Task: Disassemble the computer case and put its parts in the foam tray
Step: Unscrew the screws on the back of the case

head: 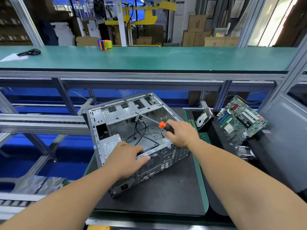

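Observation:
The open grey computer case (pixel 167 161) lies on its side on a dark mat, with black cables and a power supply (pixel 108 144) inside. My left hand (pixel 127 156) rests on the case's near rear edge, fingers straight over the perforated panel. My right hand (pixel 182 133) grips a screwdriver (pixel 162 125) with an orange and black handle; its long shaft reaches toward the drive bays at the far side of the case. In the black foam tray (pixel 216 130) to the right sit a hard drive (pixel 203 120) and a green motherboard (pixel 240 120).
A grey side panel (pixel 285 140) leans at the far right. A metal heatsink part (pixel 245 153) lies below the motherboard. A green shelf (pixel 149 58) above holds a tape dispenser (pixel 104 44) and a black cable (pixel 29 52). Conveyor rails (pixel 41 123) run at the left.

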